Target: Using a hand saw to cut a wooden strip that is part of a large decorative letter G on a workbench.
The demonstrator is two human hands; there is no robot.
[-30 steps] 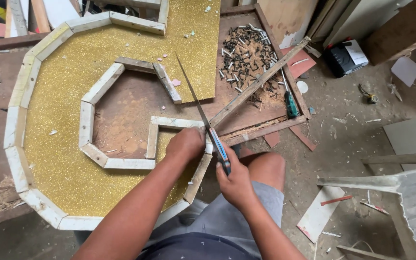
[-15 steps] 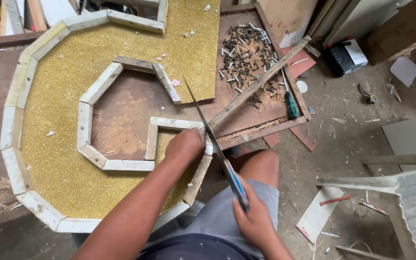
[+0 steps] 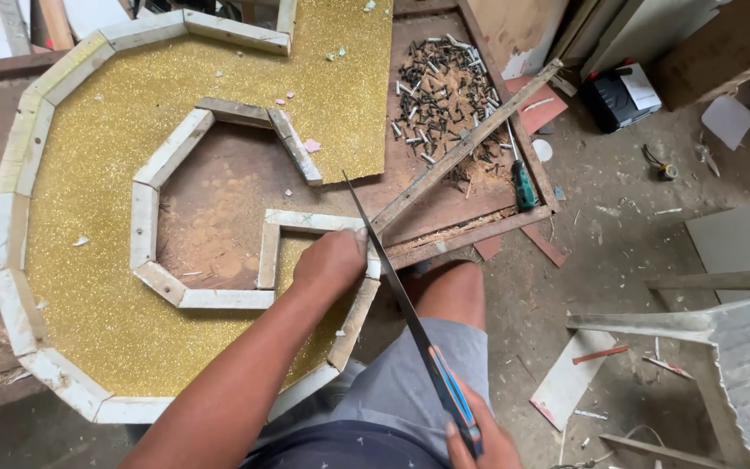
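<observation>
A large gold glitter letter form, edged with pale wooden strips, is laid flat on the brown workboard. Its lower right strip is pressed down by the left hand, fingers closed over the edge. A long hacksaw blade is held diagonally, its tip pointed up-left beside the left hand, its blue handle gripped fully by the right hand near the lap.

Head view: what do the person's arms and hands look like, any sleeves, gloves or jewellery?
Both are bare. The left arm shows no sleeve up to the frame edge, and the left hand has no glove, ring or watch. The right hand is also ungloved; only part of it shows at the bottom edge.
</observation>
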